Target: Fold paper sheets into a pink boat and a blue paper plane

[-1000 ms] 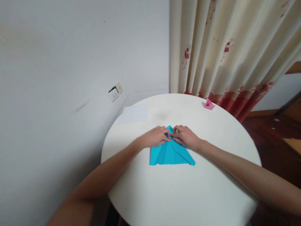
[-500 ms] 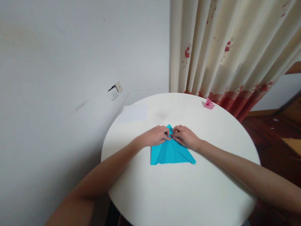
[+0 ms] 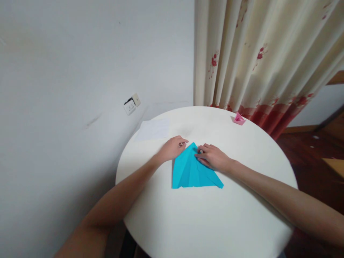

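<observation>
Two bare hands were seen over a blue folded paper [image 3: 193, 170] on a round white table [image 3: 209, 222]. The right hand [image 3: 213, 157] was laid flat-ish on the paper's upper right flap, fingers loosely curled and pressed down near the tip, so nothing was really gripped, just pinned under the fingertips. The left hand [image 3: 173, 147] was parked at the paper's upper left edge, fingers half curled and relaxed, thumb side pointed toward the tip. Whether the paper's edge was actually touched by it couldn't be told for sure; it was right beside it at least, and nothing was held in it.

The paper was sat around the middle of the table, a bit toward the far side. It was shaped like a tall triangle with the point aimed away from the camera and a straight base nearest the viewer. Several sharp creases were fanned out from the tip, and a narrower flap was layered on the right side. The finish looked matte and smooth, bright cyan.

Farther back, a small pink folded paper piece [image 3: 238, 119] was left near the table's far right rim, well apart from the hands. A white sheet [image 3: 153, 129] was laid flat at the far left. A cream curtain [image 3: 258, 57] with red flowers was hung behind, and a wall socket [image 3: 131, 104] was fixed on the plain wall.
</observation>
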Available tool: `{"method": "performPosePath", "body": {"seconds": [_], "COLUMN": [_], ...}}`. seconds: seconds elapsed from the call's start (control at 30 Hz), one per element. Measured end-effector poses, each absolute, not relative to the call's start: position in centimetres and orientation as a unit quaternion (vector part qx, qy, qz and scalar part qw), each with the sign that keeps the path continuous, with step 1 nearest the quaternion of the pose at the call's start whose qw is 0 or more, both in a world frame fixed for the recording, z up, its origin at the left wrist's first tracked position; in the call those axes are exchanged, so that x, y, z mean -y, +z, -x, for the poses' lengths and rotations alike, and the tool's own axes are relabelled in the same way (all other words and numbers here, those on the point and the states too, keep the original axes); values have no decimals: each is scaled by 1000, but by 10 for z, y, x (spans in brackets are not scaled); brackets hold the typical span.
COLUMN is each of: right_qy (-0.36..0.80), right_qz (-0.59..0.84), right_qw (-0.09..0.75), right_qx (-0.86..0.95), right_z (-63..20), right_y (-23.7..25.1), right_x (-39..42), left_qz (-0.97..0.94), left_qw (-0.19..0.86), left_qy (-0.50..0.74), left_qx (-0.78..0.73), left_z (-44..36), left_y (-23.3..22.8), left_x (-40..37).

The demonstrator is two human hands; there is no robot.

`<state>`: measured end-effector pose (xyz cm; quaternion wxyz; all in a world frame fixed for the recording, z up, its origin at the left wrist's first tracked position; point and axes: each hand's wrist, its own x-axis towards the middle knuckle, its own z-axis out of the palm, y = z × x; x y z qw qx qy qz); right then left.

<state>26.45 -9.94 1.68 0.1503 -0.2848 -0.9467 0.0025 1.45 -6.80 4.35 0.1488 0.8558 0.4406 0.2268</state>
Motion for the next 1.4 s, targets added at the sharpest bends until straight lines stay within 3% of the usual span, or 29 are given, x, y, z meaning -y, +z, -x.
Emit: {"method": "performPosePath", "body": {"seconds": [0.23, 0.57, 0.87, 1.0, 1.4], "right_qy": [41, 52, 60, 72, 94], "right_qz": [286, 292, 283, 277, 282], "right_qw": [166, 155, 152, 158, 164], "right_qx": [943, 942, 945, 945, 941], "right_z": [-268, -270, -273, -275, -276], "right_y": [18, 21, 16, 17, 20], "right_x": [96, 93, 87, 87, 86], "left_qz": [-764, -795, -906, -918, -928], "left_qw": [311, 328, 179, 99, 134], "left_qy": [215, 249, 209, 147, -11], "left_qx": [-523, -445, -323, -354, -347], "left_z": [-14, -23, -28, -25, -22], "left_y": [36, 26, 13, 6, 12], "left_x": [62, 64, 68, 67, 80]}}
